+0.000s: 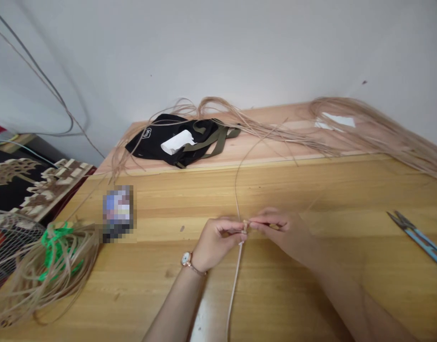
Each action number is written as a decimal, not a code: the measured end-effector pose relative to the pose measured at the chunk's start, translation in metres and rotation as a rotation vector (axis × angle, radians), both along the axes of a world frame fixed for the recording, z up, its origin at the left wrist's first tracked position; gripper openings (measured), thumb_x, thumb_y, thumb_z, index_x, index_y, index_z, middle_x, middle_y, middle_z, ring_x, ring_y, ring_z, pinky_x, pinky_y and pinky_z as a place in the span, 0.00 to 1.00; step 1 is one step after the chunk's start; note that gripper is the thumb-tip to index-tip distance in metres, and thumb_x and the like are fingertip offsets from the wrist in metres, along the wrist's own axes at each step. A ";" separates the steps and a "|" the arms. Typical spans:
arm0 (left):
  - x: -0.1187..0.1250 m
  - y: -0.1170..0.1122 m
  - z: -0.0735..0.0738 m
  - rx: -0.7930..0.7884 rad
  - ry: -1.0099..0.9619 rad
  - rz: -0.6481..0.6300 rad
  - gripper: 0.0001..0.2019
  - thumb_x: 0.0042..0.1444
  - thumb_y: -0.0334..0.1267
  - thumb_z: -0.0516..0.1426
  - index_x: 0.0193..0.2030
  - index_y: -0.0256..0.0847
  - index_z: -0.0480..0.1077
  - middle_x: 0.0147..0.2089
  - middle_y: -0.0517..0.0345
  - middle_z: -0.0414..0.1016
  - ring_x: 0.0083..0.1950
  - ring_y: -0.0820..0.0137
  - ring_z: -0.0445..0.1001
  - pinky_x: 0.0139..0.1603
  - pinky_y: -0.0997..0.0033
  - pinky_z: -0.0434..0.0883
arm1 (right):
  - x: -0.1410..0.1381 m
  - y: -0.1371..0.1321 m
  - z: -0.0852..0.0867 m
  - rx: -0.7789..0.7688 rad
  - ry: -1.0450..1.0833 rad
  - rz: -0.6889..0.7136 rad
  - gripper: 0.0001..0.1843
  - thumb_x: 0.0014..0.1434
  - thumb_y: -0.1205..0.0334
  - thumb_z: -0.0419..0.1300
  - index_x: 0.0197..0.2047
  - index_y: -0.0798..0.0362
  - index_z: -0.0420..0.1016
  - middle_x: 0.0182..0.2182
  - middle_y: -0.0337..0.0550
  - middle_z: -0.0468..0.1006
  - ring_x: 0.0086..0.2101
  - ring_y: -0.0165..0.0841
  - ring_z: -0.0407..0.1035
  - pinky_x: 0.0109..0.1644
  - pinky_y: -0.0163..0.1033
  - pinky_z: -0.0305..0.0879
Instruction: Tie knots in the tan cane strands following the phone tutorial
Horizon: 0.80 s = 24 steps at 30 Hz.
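Observation:
Over the middle of the wooden table (pixel 150 285), my left hand (pixel 218 240), with a watch (pixel 186 259) on its wrist, pinches a thin pale cane strand (pixel 233 285). Close beside it, my right hand (pixel 280 228) pinches at the same spot, thumb and forefinger pressed together on a small looped or knotted part of the strand (pixel 245 224). One length runs down toward me, and another curves up toward the back of the table. The exact shape of the loop is partly hidden by my fingertips.
Blue-handled snips (pixel 418 240) lie at the right. A coil of cane with green ties (pixel 72 280) sits at the left near a wire basket (pixel 11 242). Along the back are a black bag (pixel 154 142), a white paper roll (pixel 177 142) and more cane bundles (pixel 375 128).

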State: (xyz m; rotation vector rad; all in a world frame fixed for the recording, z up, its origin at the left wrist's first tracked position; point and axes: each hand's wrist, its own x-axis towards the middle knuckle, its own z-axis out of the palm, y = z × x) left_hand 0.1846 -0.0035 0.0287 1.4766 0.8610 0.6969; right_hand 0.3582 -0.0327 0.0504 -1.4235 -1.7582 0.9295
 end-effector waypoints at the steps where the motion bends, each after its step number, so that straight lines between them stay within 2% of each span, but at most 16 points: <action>1: 0.000 0.000 0.000 0.008 0.004 -0.002 0.06 0.44 0.31 0.60 0.31 0.35 0.74 0.32 0.53 0.74 0.34 0.71 0.70 0.36 0.74 0.67 | 0.001 0.000 0.000 0.000 -0.005 0.007 0.09 0.54 0.63 0.55 0.31 0.50 0.77 0.26 0.39 0.76 0.29 0.28 0.68 0.32 0.32 0.61; 9: 0.001 0.000 0.003 0.040 0.002 0.016 0.05 0.43 0.28 0.59 0.30 0.35 0.75 0.32 0.54 0.74 0.32 0.73 0.70 0.33 0.77 0.67 | 0.002 -0.002 0.000 0.031 -0.059 0.048 0.09 0.54 0.63 0.55 0.33 0.51 0.77 0.25 0.39 0.75 0.27 0.28 0.67 0.30 0.31 0.60; 17: 0.001 -0.001 0.002 0.126 0.074 0.033 0.07 0.44 0.28 0.58 0.32 0.39 0.75 0.33 0.56 0.75 0.33 0.73 0.71 0.34 0.76 0.67 | 0.003 -0.003 -0.003 0.120 -0.136 0.094 0.11 0.55 0.64 0.53 0.35 0.50 0.77 0.26 0.39 0.76 0.27 0.28 0.68 0.30 0.32 0.62; 20: 0.001 -0.002 0.001 0.062 0.092 0.069 0.06 0.43 0.29 0.59 0.30 0.37 0.75 0.32 0.54 0.75 0.32 0.72 0.71 0.33 0.75 0.67 | 0.002 -0.005 -0.006 0.210 -0.221 0.066 0.11 0.56 0.64 0.52 0.36 0.51 0.76 0.28 0.41 0.77 0.28 0.29 0.69 0.30 0.33 0.63; 24: 0.002 -0.003 -0.001 -0.134 0.032 0.113 0.06 0.40 0.32 0.61 0.28 0.35 0.75 0.29 0.54 0.76 0.30 0.71 0.71 0.31 0.74 0.68 | -0.003 -0.007 -0.007 0.305 -0.355 0.027 0.14 0.58 0.63 0.49 0.38 0.51 0.75 0.31 0.43 0.77 0.29 0.31 0.70 0.31 0.34 0.63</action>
